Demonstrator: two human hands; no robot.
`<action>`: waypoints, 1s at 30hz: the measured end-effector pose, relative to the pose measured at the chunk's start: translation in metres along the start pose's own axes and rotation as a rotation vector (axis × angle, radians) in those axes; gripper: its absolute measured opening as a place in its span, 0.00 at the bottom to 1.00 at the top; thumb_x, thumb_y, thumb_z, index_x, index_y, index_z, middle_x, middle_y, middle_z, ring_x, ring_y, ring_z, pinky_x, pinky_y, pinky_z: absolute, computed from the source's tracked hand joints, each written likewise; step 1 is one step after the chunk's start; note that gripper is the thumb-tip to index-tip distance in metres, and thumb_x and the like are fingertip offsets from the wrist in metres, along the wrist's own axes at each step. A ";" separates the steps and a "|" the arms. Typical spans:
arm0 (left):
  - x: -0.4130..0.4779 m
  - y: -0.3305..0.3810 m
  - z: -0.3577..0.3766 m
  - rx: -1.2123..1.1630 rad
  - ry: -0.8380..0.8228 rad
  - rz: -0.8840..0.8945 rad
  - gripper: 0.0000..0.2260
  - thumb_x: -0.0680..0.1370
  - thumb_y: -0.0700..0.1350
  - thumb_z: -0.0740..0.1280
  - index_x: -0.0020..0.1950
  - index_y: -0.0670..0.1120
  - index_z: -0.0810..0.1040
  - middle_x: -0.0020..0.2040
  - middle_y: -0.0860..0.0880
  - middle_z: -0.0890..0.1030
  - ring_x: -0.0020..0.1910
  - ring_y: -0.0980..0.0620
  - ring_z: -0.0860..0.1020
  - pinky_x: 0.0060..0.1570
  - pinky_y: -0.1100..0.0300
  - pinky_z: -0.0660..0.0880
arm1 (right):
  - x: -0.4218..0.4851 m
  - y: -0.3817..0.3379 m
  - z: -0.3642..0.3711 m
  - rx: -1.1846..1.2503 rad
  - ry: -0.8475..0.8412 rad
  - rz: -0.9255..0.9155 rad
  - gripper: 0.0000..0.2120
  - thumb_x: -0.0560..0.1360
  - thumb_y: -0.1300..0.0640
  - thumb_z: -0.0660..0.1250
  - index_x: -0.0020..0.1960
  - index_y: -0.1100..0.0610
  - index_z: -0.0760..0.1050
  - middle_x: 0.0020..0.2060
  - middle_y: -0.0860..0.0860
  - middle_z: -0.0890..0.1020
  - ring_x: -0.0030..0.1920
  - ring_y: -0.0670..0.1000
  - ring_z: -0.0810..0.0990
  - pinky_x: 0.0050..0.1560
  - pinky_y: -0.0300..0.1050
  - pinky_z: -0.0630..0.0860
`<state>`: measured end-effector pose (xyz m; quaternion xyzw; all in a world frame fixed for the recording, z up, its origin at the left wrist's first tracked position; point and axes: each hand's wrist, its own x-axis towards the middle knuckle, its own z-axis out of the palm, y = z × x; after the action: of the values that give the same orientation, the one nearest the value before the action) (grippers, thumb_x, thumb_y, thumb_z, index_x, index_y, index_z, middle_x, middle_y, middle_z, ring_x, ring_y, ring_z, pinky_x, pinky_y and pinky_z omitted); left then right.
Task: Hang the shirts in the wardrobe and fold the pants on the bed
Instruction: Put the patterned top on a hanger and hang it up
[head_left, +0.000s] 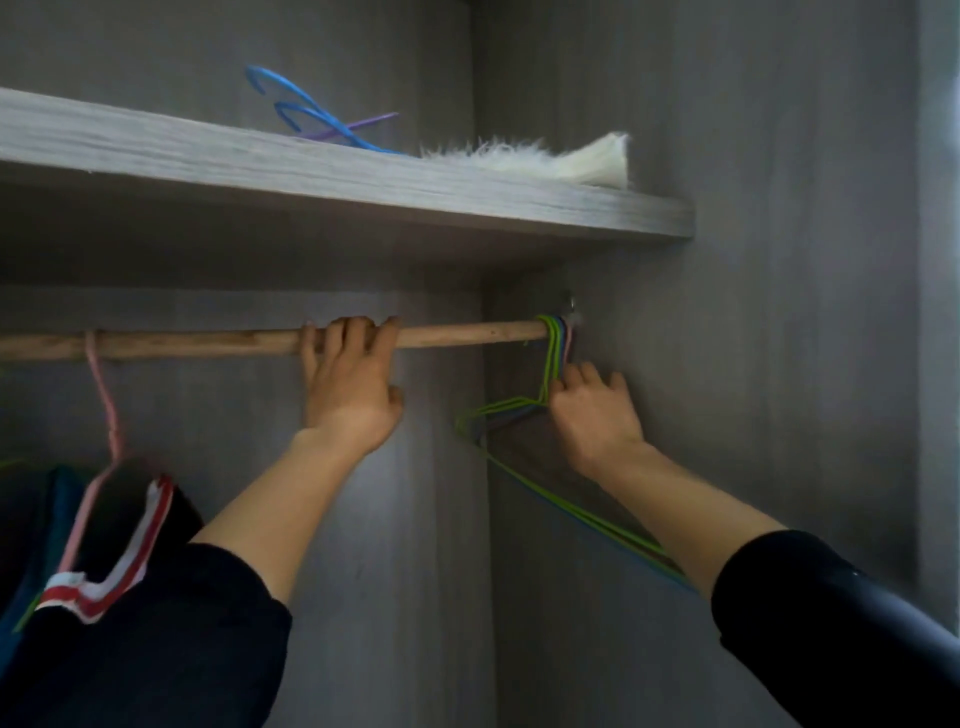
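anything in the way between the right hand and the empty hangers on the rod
Nothing visible: the right hand grips the empty hangers by their necks, just below the rod.

A wooden rail (208, 343) runs across the wardrobe (441, 467), under the curled fingers (358, 332) of the left hand (348, 395). To the right of them, at the rail's end, thin green and blue hangers (545, 364) hang tilted, their necks held in the right hand (592, 415). Well to the left, a dark shirt (130, 519) with red-and-white trim hangs on a pink hanger (106, 405).
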<state>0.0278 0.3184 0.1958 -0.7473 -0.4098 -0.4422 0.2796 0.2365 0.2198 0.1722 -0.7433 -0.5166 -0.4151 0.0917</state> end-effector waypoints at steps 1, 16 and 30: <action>0.000 -0.001 0.002 -0.004 0.019 0.009 0.32 0.69 0.45 0.68 0.73 0.50 0.64 0.63 0.45 0.69 0.65 0.44 0.63 0.70 0.45 0.44 | 0.000 0.001 0.001 -0.012 0.000 -0.005 0.19 0.75 0.62 0.61 0.66 0.59 0.69 0.64 0.56 0.72 0.65 0.56 0.68 0.61 0.54 0.67; 0.002 0.000 0.010 -0.049 0.099 0.001 0.32 0.67 0.43 0.70 0.70 0.50 0.67 0.61 0.44 0.70 0.64 0.43 0.63 0.70 0.46 0.42 | 0.010 -0.006 0.001 0.157 0.016 -0.047 0.11 0.78 0.58 0.59 0.60 0.59 0.72 0.54 0.58 0.81 0.55 0.61 0.80 0.41 0.48 0.68; 0.005 -0.009 0.001 -0.065 0.032 0.043 0.32 0.70 0.47 0.68 0.74 0.54 0.63 0.67 0.48 0.69 0.68 0.47 0.61 0.69 0.51 0.41 | 0.013 -0.045 -0.022 0.440 0.230 -0.136 0.12 0.81 0.49 0.55 0.53 0.56 0.70 0.47 0.62 0.82 0.49 0.67 0.79 0.37 0.51 0.64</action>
<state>0.0217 0.3256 0.1999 -0.7573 -0.3746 -0.4611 0.2714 0.1884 0.2369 0.1826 -0.6168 -0.6296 -0.3795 0.2812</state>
